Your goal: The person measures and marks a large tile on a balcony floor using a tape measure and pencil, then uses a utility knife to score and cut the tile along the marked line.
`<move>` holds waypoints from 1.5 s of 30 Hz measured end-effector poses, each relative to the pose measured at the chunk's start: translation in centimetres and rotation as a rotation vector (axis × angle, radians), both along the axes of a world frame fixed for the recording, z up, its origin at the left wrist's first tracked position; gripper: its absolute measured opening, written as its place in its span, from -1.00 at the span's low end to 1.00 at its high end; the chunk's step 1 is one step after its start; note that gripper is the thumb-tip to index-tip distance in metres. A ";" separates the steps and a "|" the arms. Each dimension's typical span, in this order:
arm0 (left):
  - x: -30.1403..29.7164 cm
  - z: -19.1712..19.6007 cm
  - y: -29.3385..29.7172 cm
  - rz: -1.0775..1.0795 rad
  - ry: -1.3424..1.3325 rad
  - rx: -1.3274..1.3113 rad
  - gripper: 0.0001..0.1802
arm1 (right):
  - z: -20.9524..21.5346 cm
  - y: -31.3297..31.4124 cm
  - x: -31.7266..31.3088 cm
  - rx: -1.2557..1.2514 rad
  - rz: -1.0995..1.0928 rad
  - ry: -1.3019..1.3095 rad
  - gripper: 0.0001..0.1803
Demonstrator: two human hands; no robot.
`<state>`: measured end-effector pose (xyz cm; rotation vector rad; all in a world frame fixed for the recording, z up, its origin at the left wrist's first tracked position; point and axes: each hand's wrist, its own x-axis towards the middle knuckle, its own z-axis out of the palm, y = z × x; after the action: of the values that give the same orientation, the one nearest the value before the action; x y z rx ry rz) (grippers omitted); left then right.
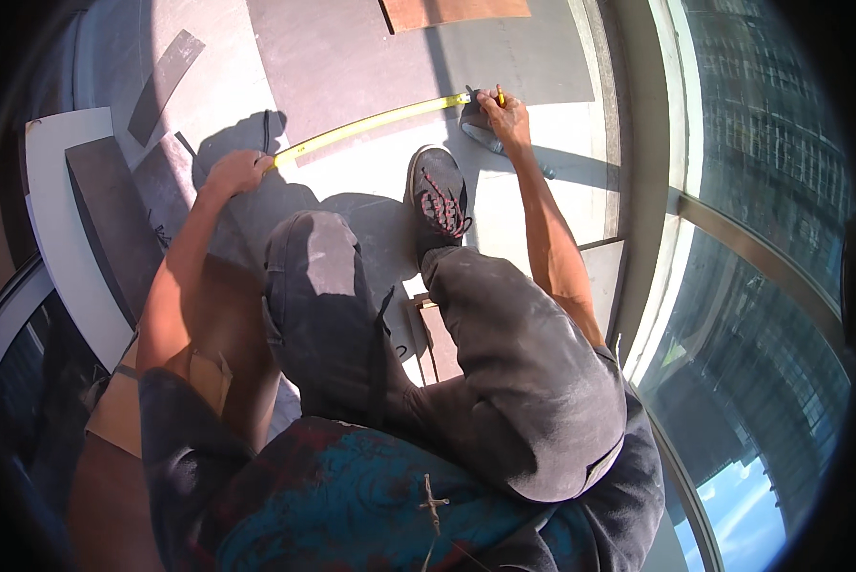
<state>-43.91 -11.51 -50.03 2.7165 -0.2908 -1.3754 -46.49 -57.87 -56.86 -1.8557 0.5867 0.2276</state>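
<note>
The left hand pinched one end of the tape and the right hand grasped the other beside a yellow pencil, seemingly keeping it straight along the board's near edge.

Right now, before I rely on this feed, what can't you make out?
All in the head view:
Markings on the yellow tape measure: too small to read.
Fingertips of the left hand: mostly hidden by its curled fingers.
Yellow stick at the right hand: too small to identify.
Orange-brown board: cut off by the upper edge.
</note>
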 end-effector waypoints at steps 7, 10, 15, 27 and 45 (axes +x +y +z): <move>0.3 -2.2 -1.0 -0.031 -0.028 0.028 -0.51 | -0.9 -0.1 0.1 0.004 -0.005 -0.052 -0.72; 0.0 -2.9 -0.7 -0.035 -0.060 0.019 -0.52 | -1.1 0.1 0.1 -0.007 -0.018 -0.063 -0.71; 0.2 -2.9 -1.7 -0.010 -0.040 0.110 -0.56 | -0.4 0.7 0.2 -0.061 -0.033 -0.053 -0.69; 1.0 -4.1 -3.2 -0.091 0.077 0.305 -0.60 | -2.3 0.4 0.5 -0.281 -0.044 0.015 -0.56; 1.3 -4.1 -3.8 0.018 0.075 0.321 -0.53 | -3.0 0.2 0.4 -0.263 -0.038 -0.021 -0.55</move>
<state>-42.62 -15.27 -54.11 2.8946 -0.0422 -1.6424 -46.12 -57.64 -59.84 -2.0953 0.6622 0.1095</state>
